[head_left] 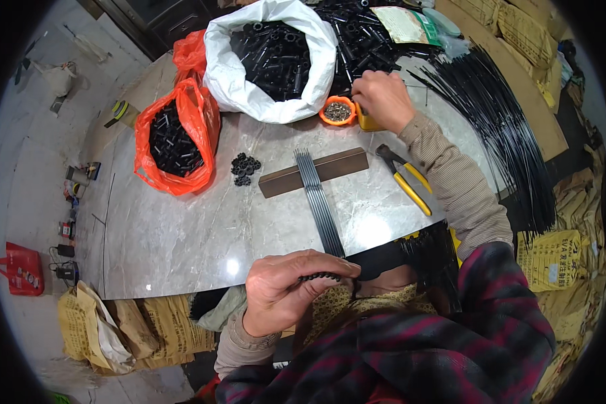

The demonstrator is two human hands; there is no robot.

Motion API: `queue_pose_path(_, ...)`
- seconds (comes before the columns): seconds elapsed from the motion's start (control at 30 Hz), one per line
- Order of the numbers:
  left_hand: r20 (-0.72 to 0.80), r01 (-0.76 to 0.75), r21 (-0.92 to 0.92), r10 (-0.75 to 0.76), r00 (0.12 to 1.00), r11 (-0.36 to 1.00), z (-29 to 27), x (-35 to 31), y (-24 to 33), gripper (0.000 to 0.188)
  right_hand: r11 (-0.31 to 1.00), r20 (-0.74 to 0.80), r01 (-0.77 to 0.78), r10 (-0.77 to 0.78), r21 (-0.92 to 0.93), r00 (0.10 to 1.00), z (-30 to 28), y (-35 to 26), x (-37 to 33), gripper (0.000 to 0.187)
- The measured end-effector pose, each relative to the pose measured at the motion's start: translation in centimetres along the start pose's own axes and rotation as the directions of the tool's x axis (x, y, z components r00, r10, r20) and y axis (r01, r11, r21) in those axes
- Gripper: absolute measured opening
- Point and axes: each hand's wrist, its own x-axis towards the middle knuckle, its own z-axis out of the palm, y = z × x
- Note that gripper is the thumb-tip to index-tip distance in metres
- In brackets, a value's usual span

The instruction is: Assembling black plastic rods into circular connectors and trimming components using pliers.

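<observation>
My left hand (276, 289) is closed at the near table edge around the near ends of a flat row of thin dark rods (322, 215). Their far ends rest across a brown bar (276, 184). My right hand (384, 99) reaches to the far side, fingers curled down at a small yellow container (368, 121); its fingertips are hidden. Beside that container stands an orange dish (337, 111) of small metal pieces. Yellow-handled pliers (412, 190) lie right of the bar. A cluster of small black round parts (245, 168) sits to its left.
A white sack (222, 81) and an orange-red bag (210, 158), both holding black tubular parts, stand at the back and left. More black parts (357, 40) are heaped behind. Long black rods (498, 128) spread over the right edge. Brown paper sacks (168, 330) lie below the table.
</observation>
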Motion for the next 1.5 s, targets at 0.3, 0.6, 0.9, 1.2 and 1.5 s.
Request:
queue_pose_path(0.3, -0.025, -0.014, 0.022, 0.015, 1.000, 1.000, 0.4, 0.2, -0.3, 0.017, 0.997, 0.117, -0.070, 0.067, 0.021, 0.991, -2.5, 5.2, 1.3, 0.009)
queue_pose_path(0.6, -0.051, -0.003, 0.050, 0.006, 0.999, 0.999, 0.6, 0.4, -0.4, 0.016, 0.996, 0.274, 0.003, -0.027, 0.089, 0.961, -2.9, 4.8, 0.1, 0.009)
queue_pose_path(0.9, -0.065, -0.018, 0.024, 0.020, 0.998, 1.000, 0.8, 0.1, -0.4, 0.015, 0.992, 0.253, 0.046, -0.076, 0.121, 0.964, -2.4, 1.8, 0.5, 0.011)
queue_pose_path(1.2, -0.052, -0.039, 0.024, 0.040, 0.998, 0.999, 0.5, 0.0, -0.2, 0.015, 0.998, 0.159, 0.051, -0.057, 0.046, 0.986, -2.1, 1.9, 1.2, 0.013)
queue_pose_path(1.5, -0.018, -0.044, 0.011, 0.044, 0.999, 0.999, 0.2, 0.0, -0.2, 0.016, 0.995, 0.182, 0.087, -0.096, 0.057, 0.978, -2.6, 1.6, 1.4, 0.012)
